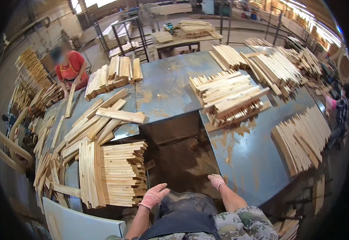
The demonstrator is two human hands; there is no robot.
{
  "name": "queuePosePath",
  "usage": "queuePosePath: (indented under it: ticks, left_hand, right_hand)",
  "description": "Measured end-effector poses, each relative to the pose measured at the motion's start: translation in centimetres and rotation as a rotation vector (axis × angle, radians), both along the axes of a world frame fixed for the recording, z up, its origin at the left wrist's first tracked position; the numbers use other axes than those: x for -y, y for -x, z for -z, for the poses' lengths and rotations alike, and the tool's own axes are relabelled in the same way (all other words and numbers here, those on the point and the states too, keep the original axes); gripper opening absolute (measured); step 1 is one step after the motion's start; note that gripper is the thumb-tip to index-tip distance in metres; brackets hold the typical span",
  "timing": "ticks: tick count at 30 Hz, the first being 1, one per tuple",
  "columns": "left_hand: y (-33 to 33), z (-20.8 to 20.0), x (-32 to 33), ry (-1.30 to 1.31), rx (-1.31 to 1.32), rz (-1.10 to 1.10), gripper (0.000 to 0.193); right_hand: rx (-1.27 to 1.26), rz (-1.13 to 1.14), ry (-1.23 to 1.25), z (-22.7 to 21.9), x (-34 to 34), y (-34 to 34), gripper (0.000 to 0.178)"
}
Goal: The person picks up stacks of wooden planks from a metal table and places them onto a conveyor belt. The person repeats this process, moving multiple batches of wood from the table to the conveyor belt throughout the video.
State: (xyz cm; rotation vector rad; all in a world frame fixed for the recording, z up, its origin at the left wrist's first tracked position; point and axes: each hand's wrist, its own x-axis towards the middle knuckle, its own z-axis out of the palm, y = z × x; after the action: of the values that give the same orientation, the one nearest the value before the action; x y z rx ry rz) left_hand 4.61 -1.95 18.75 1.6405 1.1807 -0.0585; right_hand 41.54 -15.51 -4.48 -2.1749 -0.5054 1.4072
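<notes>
My left hand (155, 196), in a pinkish knit glove, is beside the right ends of a neat stack of wooden strips (122, 173). Its fingers are stretched out and hold nothing. A column of strips (89, 174) lies crosswise at that stack's left end. My right hand (217, 182), gloved alike, hovers near the edge of the metal table (242, 160), its fingers loosely extended and empty. Between the hands and beyond them is a dark, dusty gap (178, 160) in the tabletop.
Loose boards (98, 120) lie jumbled at the left. More stacks stand right: one layered pile (230, 94) and one slanted row (302, 138). A person in red (72, 68) handles a board at the far left; another person (340, 110) stands far right. A pale panel (82, 222) is near left.
</notes>
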Motion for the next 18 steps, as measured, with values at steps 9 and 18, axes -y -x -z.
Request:
queuePosePath:
  ticks: [9, 18]
  left_hand:
    - [-7.4, 3.7, -13.0, 0.111, 0.004, 0.119, 0.068]
    - [-9.8, 5.7, -33.6, 0.018, 0.187, -0.199, 0.069]
  right_hand:
    - [-0.985, 0.193, -0.031, -1.8, -16.9, 1.7, 0.017]
    - [-0.524, 0.232, 0.028, -5.0, -32.0, -6.3, 0.009]
